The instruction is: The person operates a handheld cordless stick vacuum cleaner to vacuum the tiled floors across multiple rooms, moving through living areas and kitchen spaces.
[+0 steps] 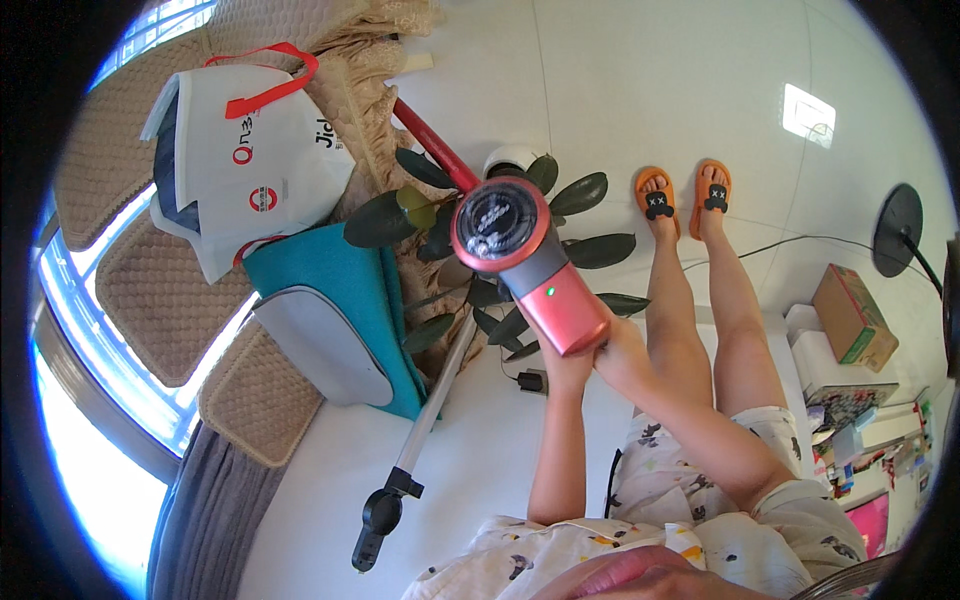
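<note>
A red and grey cordless stick vacuum cleaner (564, 307) is held up before me, with a small green light lit on its body. My left hand (564, 367) grips it from beneath, and its fingers are mostly hidden behind the body. Beside it, my right hand (624, 354) closes around the lower end of the same vacuum. From the round dark cap end, the red tube (435, 142) slants up and left towards the ruffled sofa cover (367, 97). The tube's far end is hidden there. Dark leaves of a rubber plant (600, 251) spread below and around the vacuum.
On the left are quilted sofa cushions (157, 300), a white bag with red handles (247, 172) and a teal folded item (330, 262). A pole with a clamp (439, 390) rises nearby. Right: a cable (795, 238), round black base (898, 229) and cardboard box (855, 315).
</note>
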`<state>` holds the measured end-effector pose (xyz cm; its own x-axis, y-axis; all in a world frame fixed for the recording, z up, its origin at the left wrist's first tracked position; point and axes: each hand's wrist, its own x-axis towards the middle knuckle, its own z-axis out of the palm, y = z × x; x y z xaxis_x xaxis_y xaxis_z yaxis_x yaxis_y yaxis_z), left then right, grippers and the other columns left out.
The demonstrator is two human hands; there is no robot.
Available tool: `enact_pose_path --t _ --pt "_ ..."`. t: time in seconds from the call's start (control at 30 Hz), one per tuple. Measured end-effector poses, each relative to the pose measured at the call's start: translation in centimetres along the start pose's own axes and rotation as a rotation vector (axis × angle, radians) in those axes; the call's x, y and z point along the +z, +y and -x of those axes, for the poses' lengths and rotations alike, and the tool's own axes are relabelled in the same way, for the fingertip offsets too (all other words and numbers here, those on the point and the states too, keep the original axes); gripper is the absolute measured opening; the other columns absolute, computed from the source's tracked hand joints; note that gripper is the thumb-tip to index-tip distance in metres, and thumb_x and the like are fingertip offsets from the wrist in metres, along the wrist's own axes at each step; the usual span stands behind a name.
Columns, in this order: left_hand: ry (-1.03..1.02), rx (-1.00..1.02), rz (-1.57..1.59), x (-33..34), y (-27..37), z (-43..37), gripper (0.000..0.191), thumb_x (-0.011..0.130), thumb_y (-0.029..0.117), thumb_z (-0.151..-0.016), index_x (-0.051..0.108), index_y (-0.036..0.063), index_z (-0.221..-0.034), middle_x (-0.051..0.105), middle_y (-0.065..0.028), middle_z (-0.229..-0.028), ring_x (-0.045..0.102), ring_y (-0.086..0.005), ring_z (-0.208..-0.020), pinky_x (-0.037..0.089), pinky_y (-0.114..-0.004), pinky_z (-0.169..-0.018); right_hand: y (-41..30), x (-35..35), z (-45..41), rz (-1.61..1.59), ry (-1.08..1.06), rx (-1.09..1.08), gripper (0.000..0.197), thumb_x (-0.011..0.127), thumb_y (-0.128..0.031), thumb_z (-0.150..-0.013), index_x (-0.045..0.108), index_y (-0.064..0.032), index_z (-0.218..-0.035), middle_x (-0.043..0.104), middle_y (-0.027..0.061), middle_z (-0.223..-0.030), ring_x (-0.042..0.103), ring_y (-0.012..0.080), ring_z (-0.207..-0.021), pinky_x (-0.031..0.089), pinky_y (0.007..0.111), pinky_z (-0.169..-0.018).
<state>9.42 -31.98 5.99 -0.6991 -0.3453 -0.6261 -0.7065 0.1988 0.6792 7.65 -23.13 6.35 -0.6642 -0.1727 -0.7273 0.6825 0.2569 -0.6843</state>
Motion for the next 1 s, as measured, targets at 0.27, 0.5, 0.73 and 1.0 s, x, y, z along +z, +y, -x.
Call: enact_pose_path --t 0.27,0.5,0.73,1.0 --pt "0.036 0.0 -0.186 2.8 4.9 5.2 0.038 0.055 0.012 -0.077 0.046 0.0052 -0.113 0.05 -0.0113 -0.11 0.048 -0.025 -0.102 0.038 -0.036 -0.084 -3.4 -6.4 2.8 0.207 -0.215 0.015 0.062 0.058 -0.004 -0.065 0.039 -0.0201 -0.122 0.059 0.0153 -0.09 0.056 0.035 -0.078 0.046 0.038 -0.064" --pt "0.089 -0.1 0.008 4.4 10.1 8.6 0.044 0.059 0.009 -0.074 0.044 0.0033 -0.114 0.049 -0.0118 -0.109 0.048 -0.024 -0.1 0.039 -0.034 -0.082 -7.8 -10.8 5.5 0.312 -0.251 -0.14 0.063 0.059 -0.005 -0.062 0.041 -0.0146 -0.121 0.059 0.0152 -0.083 0.057 0.0335 -0.073 0.045 0.039 -0.062" --pt "0.104 -0.1 0.084 2.0 13.3 12.4 0.044 0.061 0.015 -0.075 0.044 0.0028 -0.113 0.051 -0.0118 -0.108 0.051 -0.0228 -0.097 0.04 -0.034 -0.082 -11.5 -10.9 10.2 0.472 -0.203 -0.273 0.058 0.058 -0.016 -0.066 0.041 -0.0175 -0.121 0.059 0.0143 -0.073 0.057 0.0322 -0.064 0.046 0.04 -0.057" --pt "-0.125 0.045 0.406 -1.6 16.4 14.5 0.044 0.059 0.004 -0.071 0.042 0.0008 -0.112 0.048 -0.0075 -0.105 0.047 -0.0148 -0.094 0.039 -0.028 -0.083 -14.1 -10.6 14.8 0.624 -0.09 -0.428 0.053 0.058 -0.022 -0.063 0.047 -0.01 -0.114 0.057 0.0179 -0.063 0.057 0.0336 -0.058 0.046 0.042 -0.057"
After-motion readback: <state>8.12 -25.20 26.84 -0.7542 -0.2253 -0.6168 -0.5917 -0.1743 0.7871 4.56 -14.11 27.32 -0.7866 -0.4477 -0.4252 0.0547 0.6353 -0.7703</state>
